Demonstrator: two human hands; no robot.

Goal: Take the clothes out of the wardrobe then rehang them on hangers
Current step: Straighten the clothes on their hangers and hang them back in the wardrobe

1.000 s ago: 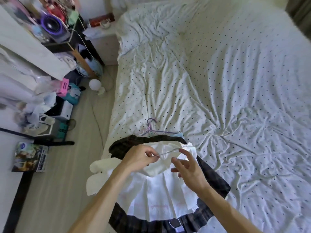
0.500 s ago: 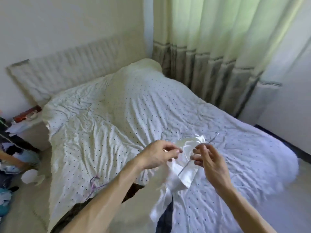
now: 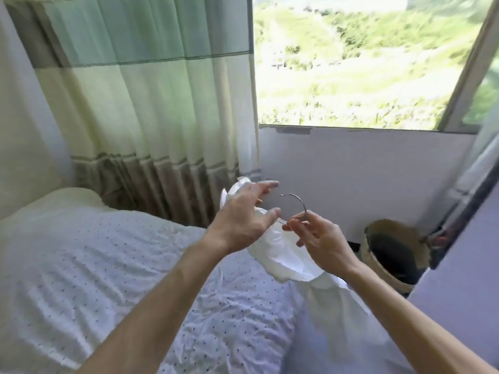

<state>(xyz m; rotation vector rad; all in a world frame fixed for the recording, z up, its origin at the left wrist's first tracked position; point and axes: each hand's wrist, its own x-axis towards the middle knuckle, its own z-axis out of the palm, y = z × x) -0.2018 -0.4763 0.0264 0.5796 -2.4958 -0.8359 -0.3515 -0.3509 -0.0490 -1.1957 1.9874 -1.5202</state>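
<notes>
**White garment and wire hanger held up over the bed's edge**

Head view: 2 bare forearms reach forward, and both hands meet in the air above the right edge of the bed (image 3: 108, 265), in front of the pale wall below the window (image 3: 364, 63).

The right hand (image 3: 321, 238) pinches the thin neck of a wire hanger (image 3: 298, 199) between thumb and fingertips, with the hook curving up and to the left above it.

The left hand (image 3: 243, 220) is seen from the back, its index finger and thumb stretched out and apart, the thumb tip just beside the hanger's neck. White cloth bunches behind this hand, but whether its hidden fingers grip it cannot be told.

The white garment (image 3: 280, 255) hangs below and between the hands, trailing down toward the bed's right edge.

A green and cream curtain (image 3: 151, 103) hangs left of the window, and 1 woven basket (image 3: 391, 252) stands on the floor near the wall.
</notes>
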